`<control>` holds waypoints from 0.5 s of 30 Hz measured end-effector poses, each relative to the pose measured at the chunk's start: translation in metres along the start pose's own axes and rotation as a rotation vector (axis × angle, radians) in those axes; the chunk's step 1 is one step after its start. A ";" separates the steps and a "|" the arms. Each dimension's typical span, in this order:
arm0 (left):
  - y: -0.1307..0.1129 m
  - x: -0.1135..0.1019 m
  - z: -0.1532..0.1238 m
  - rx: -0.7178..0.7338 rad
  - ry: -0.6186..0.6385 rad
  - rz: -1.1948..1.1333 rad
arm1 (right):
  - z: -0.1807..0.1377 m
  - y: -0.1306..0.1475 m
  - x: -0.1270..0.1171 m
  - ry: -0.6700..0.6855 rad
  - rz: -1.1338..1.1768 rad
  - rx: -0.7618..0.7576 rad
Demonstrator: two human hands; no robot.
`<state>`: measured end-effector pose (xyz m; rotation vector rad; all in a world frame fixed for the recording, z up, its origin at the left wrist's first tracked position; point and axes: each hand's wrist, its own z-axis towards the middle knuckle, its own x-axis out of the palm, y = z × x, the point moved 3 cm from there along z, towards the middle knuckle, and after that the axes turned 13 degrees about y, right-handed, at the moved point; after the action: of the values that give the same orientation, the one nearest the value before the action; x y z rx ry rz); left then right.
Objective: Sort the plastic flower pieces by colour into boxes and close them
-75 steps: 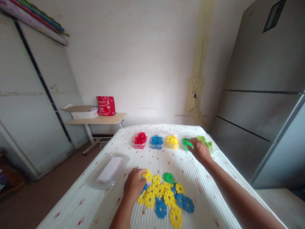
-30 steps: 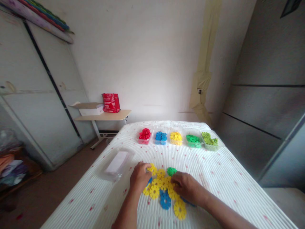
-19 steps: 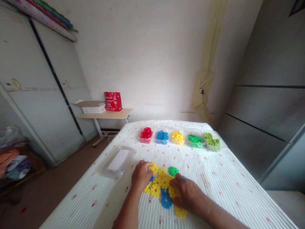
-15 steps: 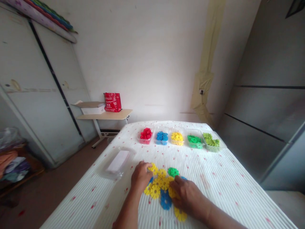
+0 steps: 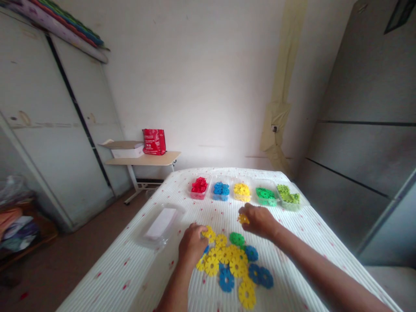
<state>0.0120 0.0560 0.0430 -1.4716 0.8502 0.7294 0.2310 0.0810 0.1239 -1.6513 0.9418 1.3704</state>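
My right hand is raised above the table, pinching a yellow snowflake disc between the pile and the far tubs. My left hand rests on the left edge of a pile of discs, fingers curled over a yellow disc. The pile is mostly yellow, with some blue discs and one green disc. At the far edge stands a row of clear tubs: red, blue, yellow, green and lime green.
The table carries a white ribbed cloth with red specks. A clear lid or tray lies to the left of the pile. A side table with a red bag stands by the wall. Grey cabinets fill the right.
My right hand lifted off the pile with a yellow disc and moved forward toward the tubs. More blue discs now show in the pile. My left hand stayed put.
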 end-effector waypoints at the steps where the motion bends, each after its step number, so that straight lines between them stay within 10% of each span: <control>1: 0.000 0.000 0.000 0.001 0.003 -0.001 | 0.011 -0.008 -0.009 -0.025 -0.027 0.044; 8: 0.004 0.000 0.003 -0.031 0.016 -0.005 | 0.051 -0.045 -0.044 -0.180 0.048 0.241; 15: 0.001 -0.002 0.001 -0.095 0.013 0.027 | 0.011 -0.043 0.019 -0.182 0.081 0.128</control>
<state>0.0094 0.0567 0.0443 -1.5530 0.8567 0.7907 0.2679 0.1081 0.1088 -1.3811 0.9764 1.4561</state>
